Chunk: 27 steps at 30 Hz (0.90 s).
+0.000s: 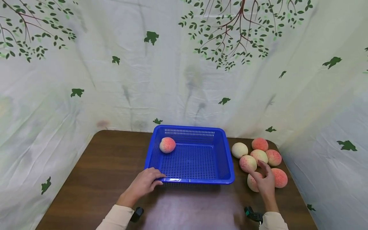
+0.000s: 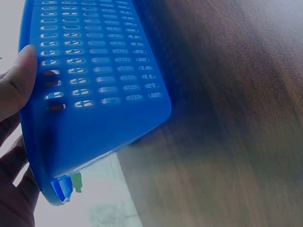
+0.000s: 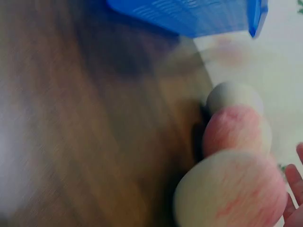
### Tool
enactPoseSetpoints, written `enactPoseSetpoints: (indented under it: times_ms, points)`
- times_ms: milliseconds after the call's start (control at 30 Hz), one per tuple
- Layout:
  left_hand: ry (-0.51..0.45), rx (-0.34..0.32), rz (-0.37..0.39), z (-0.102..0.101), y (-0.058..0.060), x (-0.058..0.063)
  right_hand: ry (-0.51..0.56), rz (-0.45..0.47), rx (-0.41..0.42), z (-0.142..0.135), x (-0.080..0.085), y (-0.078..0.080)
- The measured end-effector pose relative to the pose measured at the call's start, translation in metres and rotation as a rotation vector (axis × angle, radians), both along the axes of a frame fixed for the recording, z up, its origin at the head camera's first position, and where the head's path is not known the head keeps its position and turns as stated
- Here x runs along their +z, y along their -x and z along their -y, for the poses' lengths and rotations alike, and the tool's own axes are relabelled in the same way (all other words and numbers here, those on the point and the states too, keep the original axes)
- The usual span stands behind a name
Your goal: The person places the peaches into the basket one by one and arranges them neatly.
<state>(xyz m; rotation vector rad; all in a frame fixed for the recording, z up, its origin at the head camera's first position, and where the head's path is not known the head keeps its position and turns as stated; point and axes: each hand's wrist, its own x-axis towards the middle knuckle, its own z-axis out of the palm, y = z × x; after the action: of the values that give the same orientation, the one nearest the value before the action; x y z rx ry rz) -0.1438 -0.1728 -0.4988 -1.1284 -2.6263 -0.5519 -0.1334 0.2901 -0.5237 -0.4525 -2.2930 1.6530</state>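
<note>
My left hand (image 1: pixel 146 181) holds the near left corner of a blue plastic basket (image 1: pixel 189 181), its thumb on the outer wall and its fingers over the rim. In the left wrist view the slotted side of that basket (image 2: pixel 94 118) fills much of the frame. One pink and cream peach (image 1: pixel 167 145) lies inside at the back left. Over a group of peaches to the right of the basket, my right hand (image 1: pixel 265 182) reaches with fingers spread, close above a pale peach (image 1: pixel 255 182). The right wrist view shows its fingers (image 3: pixel 294 182) beside a large peach (image 3: pixel 232 194).
Around the right hand lie more peaches: a cream one (image 1: pixel 239 150) near the basket, a pink one (image 1: pixel 260 144) at the back and another (image 1: pixel 280 178) by the table's right edge. A leaf-printed cloth (image 1: pixel 172 80) hangs behind the brown table (image 1: pixel 115 159).
</note>
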Motion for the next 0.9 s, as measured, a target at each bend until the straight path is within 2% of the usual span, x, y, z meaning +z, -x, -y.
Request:
enactPoseSetpoints:
  times_ms: [200, 433, 767, 900]
  points:
    - [-0.003, -0.011, -0.016, 0.001, 0.000, 0.000, -0.015, 0.003, -0.046, -0.005, -0.014, -0.013]
    - [0.002, -0.008, -0.008, 0.002, 0.000, 0.003, -0.044, -0.041, -0.098, -0.005, -0.034, -0.019]
    - [0.007, -0.002, 0.008, 0.002, 0.001, 0.002, -0.022, 0.037, -0.149, -0.004, -0.052, -0.022]
    - [0.014, 0.006, 0.030, 0.001, 0.000, 0.002, 0.000, 0.039, -0.166, -0.003, -0.056, -0.022]
